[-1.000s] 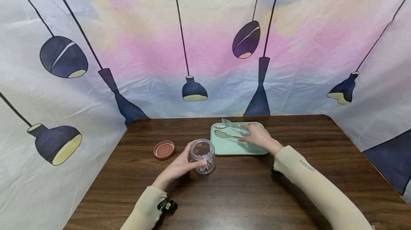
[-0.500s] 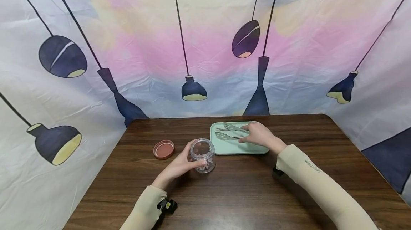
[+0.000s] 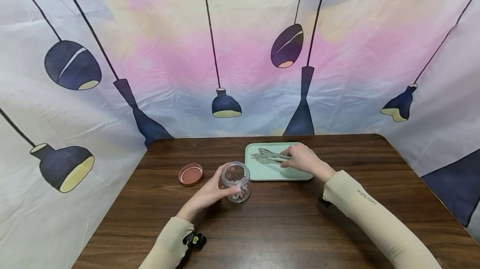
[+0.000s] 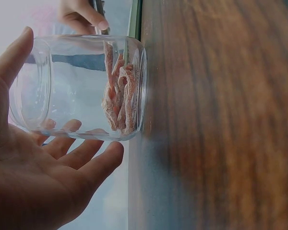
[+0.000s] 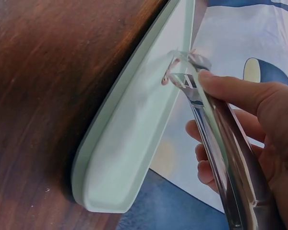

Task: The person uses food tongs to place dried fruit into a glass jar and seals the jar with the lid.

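My left hand (image 3: 213, 190) holds a clear glass jar (image 3: 236, 174) upright on the table, thumb on one side and fingers round the other. Pinkish-brown dried strips (image 4: 120, 96) lie at the jar's bottom, and its mouth is uncovered. Over the mint-green tray (image 3: 277, 176), my right hand (image 3: 303, 158) grips metal tongs (image 5: 230, 158) by their arms. The tong heads point left and sit close together. In the right wrist view a small pinkish strip (image 5: 166, 76) shows at the tong tips, close over the tray.
A reddish-brown round lid (image 3: 191, 175) lies on the dark wooden table (image 3: 262, 231), left of the jar. Behind the table's far edge hangs a cloth backdrop (image 3: 168, 52) printed with lamps.
The tong arms, spread wide apart over the tray earlier, are now squeezed nearly together in my right hand. My left hand and the jar have stayed in place.
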Motion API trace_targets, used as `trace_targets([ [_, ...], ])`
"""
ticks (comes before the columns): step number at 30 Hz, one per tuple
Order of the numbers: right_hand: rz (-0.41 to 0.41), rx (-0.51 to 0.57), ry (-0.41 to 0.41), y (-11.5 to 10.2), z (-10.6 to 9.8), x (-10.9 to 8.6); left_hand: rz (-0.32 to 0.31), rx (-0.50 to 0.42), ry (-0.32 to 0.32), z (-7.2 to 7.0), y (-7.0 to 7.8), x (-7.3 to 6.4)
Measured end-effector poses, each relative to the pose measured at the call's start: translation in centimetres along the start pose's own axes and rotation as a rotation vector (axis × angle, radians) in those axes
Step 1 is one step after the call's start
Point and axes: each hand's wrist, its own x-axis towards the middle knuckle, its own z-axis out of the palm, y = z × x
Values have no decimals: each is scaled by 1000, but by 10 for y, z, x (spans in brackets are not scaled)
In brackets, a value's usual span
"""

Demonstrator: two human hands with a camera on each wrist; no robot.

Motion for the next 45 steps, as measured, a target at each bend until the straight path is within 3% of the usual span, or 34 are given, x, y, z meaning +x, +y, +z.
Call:
trace_targets([
  [17,-69,-16,71,-4,4,-3,-2,-25,-12,1,0,-2],
  [25,-57,-4,69,-2,6,-4,5,-36,-14,1,2,-3],
  [33,9,2,80,1,4,-3,5,-29,-18,0,0,-1],
  [45,155,-3,85,-1,22,1,6,-14,-15,0,-2,0],
])
